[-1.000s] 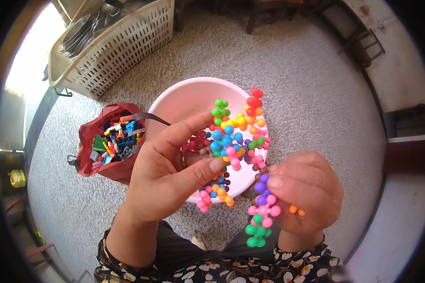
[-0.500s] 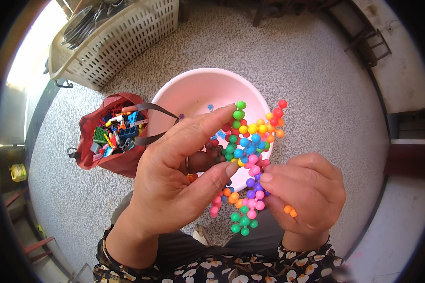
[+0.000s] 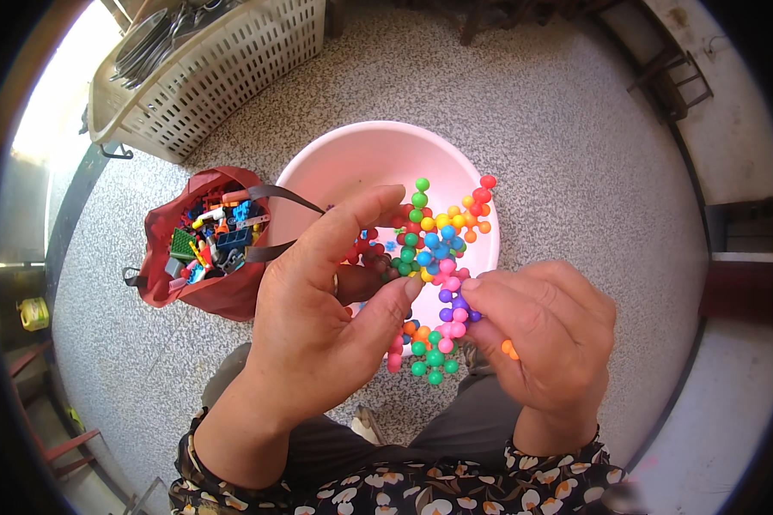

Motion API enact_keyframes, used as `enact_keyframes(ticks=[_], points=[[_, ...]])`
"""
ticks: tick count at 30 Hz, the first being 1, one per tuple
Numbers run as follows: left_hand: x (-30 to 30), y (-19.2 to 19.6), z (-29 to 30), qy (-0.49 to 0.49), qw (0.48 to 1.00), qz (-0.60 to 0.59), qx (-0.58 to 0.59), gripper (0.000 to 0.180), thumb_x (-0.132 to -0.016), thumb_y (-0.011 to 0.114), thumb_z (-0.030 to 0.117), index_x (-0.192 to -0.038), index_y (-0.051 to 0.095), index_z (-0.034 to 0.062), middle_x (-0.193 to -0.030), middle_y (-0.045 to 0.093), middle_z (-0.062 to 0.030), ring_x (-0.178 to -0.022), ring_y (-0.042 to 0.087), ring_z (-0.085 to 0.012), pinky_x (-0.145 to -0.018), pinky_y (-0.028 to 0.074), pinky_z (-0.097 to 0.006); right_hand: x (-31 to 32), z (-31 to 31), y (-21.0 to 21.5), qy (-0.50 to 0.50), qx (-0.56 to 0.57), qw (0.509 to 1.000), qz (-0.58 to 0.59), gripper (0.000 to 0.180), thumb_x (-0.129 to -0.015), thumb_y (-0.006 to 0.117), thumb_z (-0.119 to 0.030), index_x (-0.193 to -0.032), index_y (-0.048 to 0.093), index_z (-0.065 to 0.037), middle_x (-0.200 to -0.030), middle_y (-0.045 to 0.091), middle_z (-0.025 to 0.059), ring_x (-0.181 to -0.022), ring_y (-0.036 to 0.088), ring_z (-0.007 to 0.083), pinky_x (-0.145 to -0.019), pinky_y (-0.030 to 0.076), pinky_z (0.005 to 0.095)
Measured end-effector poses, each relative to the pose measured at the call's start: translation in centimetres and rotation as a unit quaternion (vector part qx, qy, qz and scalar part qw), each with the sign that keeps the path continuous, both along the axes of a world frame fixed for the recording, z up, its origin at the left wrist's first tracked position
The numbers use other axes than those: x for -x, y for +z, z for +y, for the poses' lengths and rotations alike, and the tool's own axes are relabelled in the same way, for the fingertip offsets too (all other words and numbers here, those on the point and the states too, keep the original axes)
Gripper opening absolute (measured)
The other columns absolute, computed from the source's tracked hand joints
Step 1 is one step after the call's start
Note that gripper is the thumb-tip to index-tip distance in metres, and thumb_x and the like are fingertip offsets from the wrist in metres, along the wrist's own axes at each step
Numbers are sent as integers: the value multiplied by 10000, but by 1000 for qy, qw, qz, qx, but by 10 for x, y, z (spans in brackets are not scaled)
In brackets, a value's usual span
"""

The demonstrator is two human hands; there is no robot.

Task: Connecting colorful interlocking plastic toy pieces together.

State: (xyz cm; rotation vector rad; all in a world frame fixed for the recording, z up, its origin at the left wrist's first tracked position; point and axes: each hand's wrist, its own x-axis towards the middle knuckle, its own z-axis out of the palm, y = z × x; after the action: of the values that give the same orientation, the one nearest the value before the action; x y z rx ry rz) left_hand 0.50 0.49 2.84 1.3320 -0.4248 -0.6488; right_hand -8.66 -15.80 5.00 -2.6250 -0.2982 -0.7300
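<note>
A many-coloured structure of linked plastic ball-shaped building pieces (image 3: 438, 249) is held up above the pink basin. My left hand (image 3: 305, 322) grips its left side around green and red pieces, with the thumb in front and the other fingers partly hidden behind. From the right, my right hand (image 3: 545, 330) pinches the purple piece (image 3: 460, 307) low on the structure, between thumb and forefinger. Pink balls adjoin the purple ones, and a green cluster (image 3: 435, 359) hangs at the bottom. Small orange balls (image 3: 510, 349) poke out by my right hand's curled fingers; what holds them is hidden.
The pink basin (image 3: 352, 159) stands on the speckled floor below, with a few small coloured pieces inside. To its left sits a red bag (image 3: 223, 296) of mixed toy blocks, its dark handles reaching the basin. A cream slotted basket (image 3: 223, 94) holding metal items is at the far left.
Both hands and the structure have shifted slightly left. The structure's lower end has risen, and its green cluster now sits higher. My right hand still pinches the purple piece.
</note>
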Motion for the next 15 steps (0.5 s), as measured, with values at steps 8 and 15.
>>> enact_keyframes(ticks=[8,15], points=[[-1,-3,-1,12,998,32,49,488,-777,547,-105,-1241,418,-26,-1147,488,-119,-866,603,-140,-535,502,-185,-2,1,-4,-11,31,999,-24,247,-637,701,-92,-869,634,-40,-779,638,70,-637,592,199,-538,483,273],[-1,-10,-4,51,993,-37,103,383,-761,596,-91,-1122,495,-10,-1156,483,-111,-989,563,-153,-752,524,-227,-4,3,-8,-6,33,999,-37,262,-642,696,-113,-882,626,-34,-788,637,70,-617,589,188,-542,485,261]])
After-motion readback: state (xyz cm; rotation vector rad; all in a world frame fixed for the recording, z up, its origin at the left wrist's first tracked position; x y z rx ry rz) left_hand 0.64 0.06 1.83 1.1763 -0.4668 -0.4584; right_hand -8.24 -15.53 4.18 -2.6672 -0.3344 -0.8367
